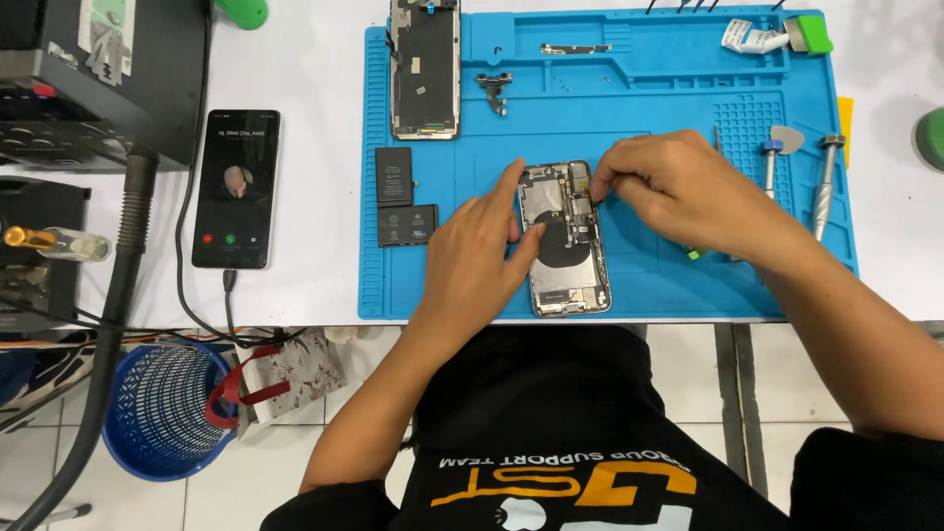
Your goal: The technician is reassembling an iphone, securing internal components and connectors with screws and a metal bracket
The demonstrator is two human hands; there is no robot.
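An opened phone body [565, 258] lies on the blue work mat [669, 98], its inner parts showing. My left hand [477, 256] rests on the phone's left edge, with the forefinger along its upper left corner and the thumb on its middle. My right hand [678, 192] is at the phone's upper right corner, fingertips pinched together on a small part there. Whether a thin tool is in those fingers I cannot tell. Just left of the phone lies a black L-shaped battery [401, 197].
A detached screen [425, 69] lies face down at the mat's top left. Two screwdrivers [824, 187] and a pick lie at the mat's right. A second phone [234, 187] with a lit screen sits left of the mat, cabled. A blue basket [162, 408] stands on the floor.
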